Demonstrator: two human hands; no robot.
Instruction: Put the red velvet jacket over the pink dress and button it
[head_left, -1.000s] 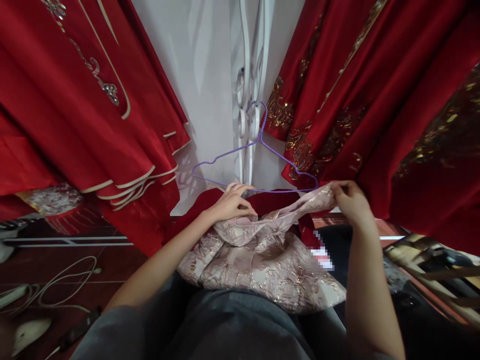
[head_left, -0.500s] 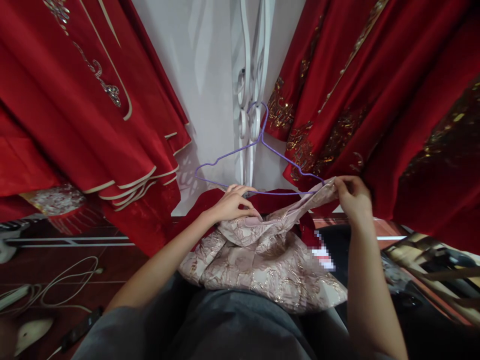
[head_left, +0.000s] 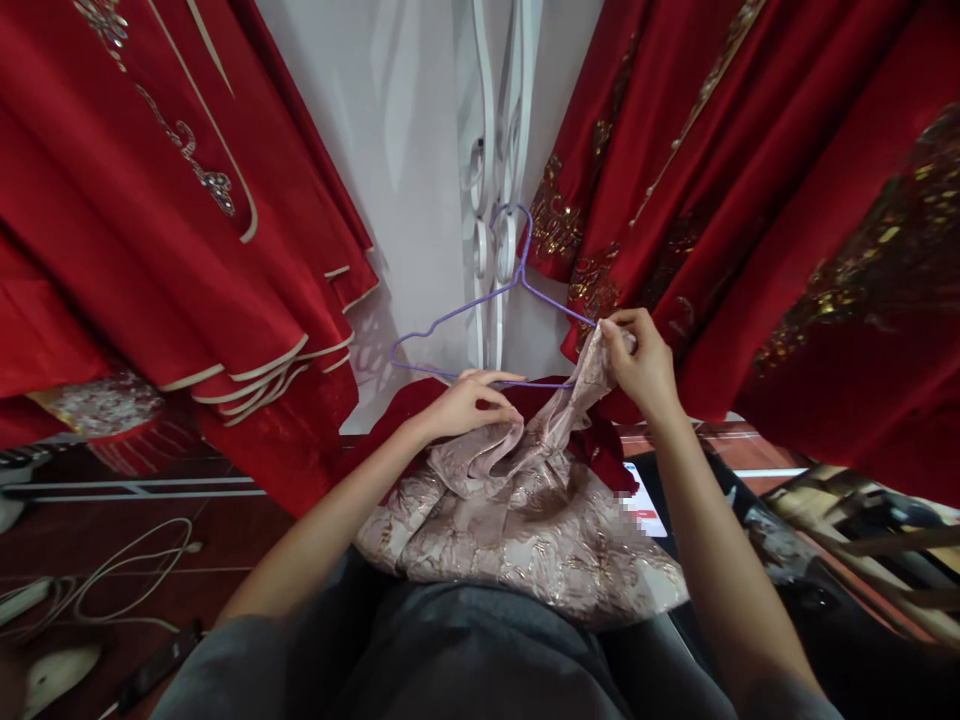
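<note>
A pale pink brocade garment (head_left: 525,520) lies bunched on my lap. My left hand (head_left: 469,402) is closed on a fold of it near the bottom bar of a purple wire hanger (head_left: 457,315). The hanger hangs by its hook from a white scrolled metal bracket (head_left: 491,150) on the wall. My right hand (head_left: 637,360) pinches an upper corner of the garment and holds it up against the hanger's right arm. A dark red cloth (head_left: 540,400) shows behind the pink garment.
Red embroidered garments hang at the left (head_left: 150,200) and the right (head_left: 750,200) of the white wall. White cables (head_left: 112,570) and a power strip lie on the dark floor at lower left. A phone screen (head_left: 645,505) shows beside my right forearm.
My right hand has lifted the garment's corner up and to the left, onto the hanger's right arm. My left hand has stayed near the bottom bar.
</note>
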